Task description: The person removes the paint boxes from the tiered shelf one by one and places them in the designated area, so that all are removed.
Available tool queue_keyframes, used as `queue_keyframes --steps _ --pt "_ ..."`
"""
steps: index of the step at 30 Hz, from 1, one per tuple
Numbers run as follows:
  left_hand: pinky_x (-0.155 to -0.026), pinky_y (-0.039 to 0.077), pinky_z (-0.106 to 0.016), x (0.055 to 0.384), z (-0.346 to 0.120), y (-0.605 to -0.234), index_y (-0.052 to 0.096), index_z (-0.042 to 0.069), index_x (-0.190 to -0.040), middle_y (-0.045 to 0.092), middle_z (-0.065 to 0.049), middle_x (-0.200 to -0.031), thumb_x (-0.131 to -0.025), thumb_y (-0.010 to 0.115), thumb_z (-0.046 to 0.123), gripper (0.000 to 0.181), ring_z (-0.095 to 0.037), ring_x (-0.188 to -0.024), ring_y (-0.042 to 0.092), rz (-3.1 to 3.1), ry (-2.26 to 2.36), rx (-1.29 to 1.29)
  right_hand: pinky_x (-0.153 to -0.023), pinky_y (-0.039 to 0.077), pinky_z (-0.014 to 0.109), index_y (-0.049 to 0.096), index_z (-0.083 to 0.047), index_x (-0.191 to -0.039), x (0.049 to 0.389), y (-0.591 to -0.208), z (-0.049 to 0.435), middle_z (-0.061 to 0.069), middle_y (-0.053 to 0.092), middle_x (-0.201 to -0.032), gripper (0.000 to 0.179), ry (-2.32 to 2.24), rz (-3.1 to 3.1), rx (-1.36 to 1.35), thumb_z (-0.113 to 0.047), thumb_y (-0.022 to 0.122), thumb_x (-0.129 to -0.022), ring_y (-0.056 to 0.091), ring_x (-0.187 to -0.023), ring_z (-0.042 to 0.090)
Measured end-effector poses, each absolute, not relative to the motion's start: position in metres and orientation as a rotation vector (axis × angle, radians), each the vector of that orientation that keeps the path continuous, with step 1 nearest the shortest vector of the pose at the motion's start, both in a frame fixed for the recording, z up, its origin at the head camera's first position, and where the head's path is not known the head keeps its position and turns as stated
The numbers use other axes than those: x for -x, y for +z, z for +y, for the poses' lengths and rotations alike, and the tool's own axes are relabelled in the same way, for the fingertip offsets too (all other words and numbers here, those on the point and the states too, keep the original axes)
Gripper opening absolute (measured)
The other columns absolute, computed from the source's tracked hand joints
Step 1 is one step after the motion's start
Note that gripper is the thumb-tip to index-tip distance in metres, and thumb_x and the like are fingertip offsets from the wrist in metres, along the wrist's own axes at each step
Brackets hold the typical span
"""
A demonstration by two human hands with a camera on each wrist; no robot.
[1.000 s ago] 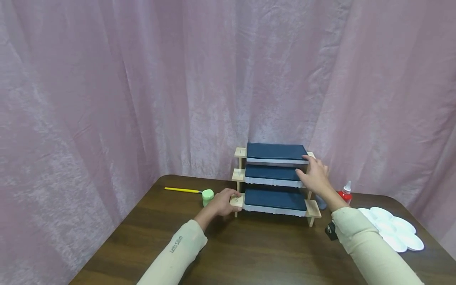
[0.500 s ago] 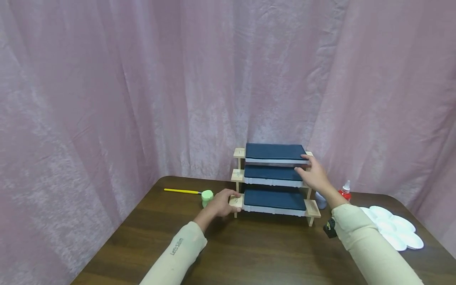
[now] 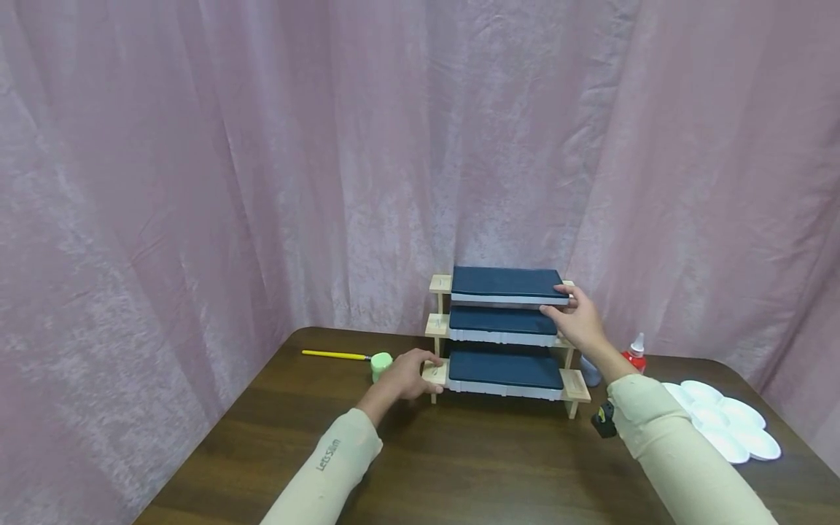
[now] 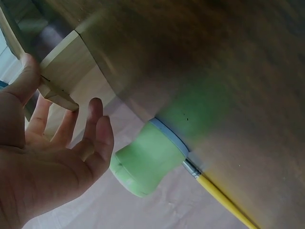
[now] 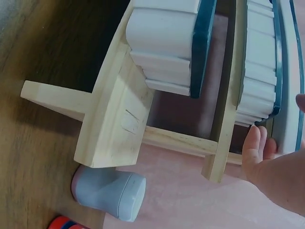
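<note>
A three-tier wooden stand [image 3: 574, 385] carries a white case with a dark blue lid on each step: a top case [image 3: 508, 281], a middle case [image 3: 502, 319] and a bottom case [image 3: 505, 367]. My left hand [image 3: 408, 373] grips the left end of the lowest step [image 4: 69, 57], thumb on one face and fingers behind it in the left wrist view. At the other side, my right hand [image 3: 580, 322] holds the right end of the top case, its fingers [image 5: 257, 140] reaching in from behind. The thumb tip shows at the right edge of the right wrist view.
Left of the stand are a light green jar [image 3: 381, 364] and a yellow-handled brush [image 3: 335, 355]. To the right are a grey jar [image 5: 108, 193], a red bottle [image 3: 635, 357] with a white nozzle and a white flower-shaped palette [image 3: 728, 423]. A pink curtain [image 3: 367, 160] hangs behind.
The top case has shifted slightly toward the right with my right hand. My left hand keeps its place on the lowest step. The head view has tilted a little.
</note>
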State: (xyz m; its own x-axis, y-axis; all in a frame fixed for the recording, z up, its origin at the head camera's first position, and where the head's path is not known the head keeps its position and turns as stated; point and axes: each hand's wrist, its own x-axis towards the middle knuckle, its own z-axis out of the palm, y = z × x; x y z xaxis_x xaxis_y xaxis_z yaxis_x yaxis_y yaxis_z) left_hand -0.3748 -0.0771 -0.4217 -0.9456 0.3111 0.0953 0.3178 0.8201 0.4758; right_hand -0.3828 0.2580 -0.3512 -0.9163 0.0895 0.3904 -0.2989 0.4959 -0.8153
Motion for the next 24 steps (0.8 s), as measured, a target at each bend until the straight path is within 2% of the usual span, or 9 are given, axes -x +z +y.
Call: queue_keyframes --steps 2,4,6,8,10,13,16,19,24 --pt "-0.100 0.045 -0.047 0.3753 -0.0772 -0.4217 0.068 0.024 -0.121 0.056 -0.008 -0.138 -0.077 0.086 0.032 0.049 -0.030 -0.125 0.053 -2.986 -0.785 0.508 -0.074 0.048 0.018 0.043 -0.003 -0.146 0.3831 -0.3513 0.2581 0.030 0.056 -0.122 0.058 1.381 -2.382 -0.179 -0.020 0.066 -0.096 0.060 -0.113 0.036" --pt "-0.100 0.045 -0.047 0.3760 -0.0772 -0.4222 0.068 0.024 -0.121 0.057 -0.008 -0.138 -0.076 0.087 0.033 0.049 -0.029 -0.125 0.053 -2.983 -0.778 0.506 -0.083 0.051 0.028 0.042 -0.003 -0.148 0.3833 -0.3512 0.2579 0.031 0.054 -0.126 0.061 1.373 -2.395 -0.183 -0.021 0.067 -0.095 0.057 -0.119 0.041" --pt "-0.100 0.045 -0.046 0.3765 -0.0772 -0.4228 0.068 0.025 -0.122 0.056 -0.008 -0.138 -0.077 0.086 0.032 0.049 -0.029 -0.124 0.053 -2.982 -0.777 0.504 -0.091 0.051 0.039 0.042 -0.002 -0.148 0.3830 -0.3510 0.2577 0.032 0.052 -0.129 0.062 1.369 -2.405 -0.185 -0.021 0.067 -0.095 0.055 -0.122 0.043" --pt "-0.100 0.045 -0.046 0.3770 -0.0772 -0.4234 0.068 0.024 -0.121 0.056 -0.008 -0.138 -0.077 0.086 0.032 0.049 -0.029 -0.124 0.053 -2.977 -0.775 0.506 -0.094 0.049 0.044 0.043 -0.001 -0.147 0.3829 -0.3508 0.2572 0.031 0.052 -0.130 0.061 1.367 -2.403 -0.181 -0.021 0.068 -0.095 0.055 -0.122 0.043" --pt "-0.100 0.045 -0.046 0.3771 -0.0773 -0.4236 0.067 0.025 -0.122 0.056 -0.008 -0.138 -0.077 0.086 0.032 0.049 -0.028 -0.123 0.054 -2.979 -0.773 0.501 -0.090 0.052 0.039 0.046 -0.001 -0.144 0.3836 -0.3512 0.2569 0.030 0.054 -0.125 0.060 1.367 -2.398 -0.174 -0.022 0.070 -0.094 0.058 -0.117 0.040" --pt "-0.098 0.046 -0.046 0.3771 -0.0774 -0.4242 0.067 0.024 -0.122 0.057 -0.009 -0.137 -0.077 0.086 0.031 0.049 -0.028 -0.120 0.055 -2.974 -0.774 0.505 -0.071 0.052 0.026 0.048 -0.001 -0.138 0.3853 -0.3525 0.2568 0.025 0.057 -0.109 0.057 1.382 -2.382 -0.158 -0.023 0.073 -0.091 0.065 -0.093 0.029" --pt "-0.097 0.046 -0.046 0.3776 -0.0770 -0.4248 0.066 0.025 -0.123 0.056 -0.008 -0.137 -0.078 0.086 0.031 0.049 -0.027 -0.118 0.055 -2.980 -0.775 0.503 -0.061 0.047 0.022 0.046 -0.003 -0.137 0.3874 -0.3535 0.2576 0.021 0.055 -0.103 0.059 1.417 -2.366 -0.164 -0.023 0.076 -0.090 0.058 -0.076 0.014" --pt "-0.098 0.046 -0.046 0.3780 -0.0766 -0.4253 0.066 0.026 -0.123 0.055 -0.008 -0.138 -0.078 0.085 0.032 0.049 -0.027 -0.117 0.055 -2.986 -0.781 0.495 -0.062 0.047 0.020 0.044 -0.006 -0.144 0.3880 -0.3538 0.2580 0.022 0.057 -0.110 0.066 1.444 -2.360 -0.186 -0.025 0.076 -0.089 0.055 -0.074 0.007" --pt "-0.099 0.046 -0.047 0.3784 -0.0773 -0.4253 0.066 0.026 -0.123 0.055 -0.008 -0.139 -0.078 0.085 0.032 0.049 -0.027 -0.118 0.054 -2.992 -0.777 0.491 -0.066 0.046 0.019 0.043 -0.010 -0.149 0.3877 -0.3544 0.2585 0.022 0.057 -0.119 0.071 1.419 -2.401 -0.188 -0.030 0.076 -0.089 0.056 -0.083 0.011"
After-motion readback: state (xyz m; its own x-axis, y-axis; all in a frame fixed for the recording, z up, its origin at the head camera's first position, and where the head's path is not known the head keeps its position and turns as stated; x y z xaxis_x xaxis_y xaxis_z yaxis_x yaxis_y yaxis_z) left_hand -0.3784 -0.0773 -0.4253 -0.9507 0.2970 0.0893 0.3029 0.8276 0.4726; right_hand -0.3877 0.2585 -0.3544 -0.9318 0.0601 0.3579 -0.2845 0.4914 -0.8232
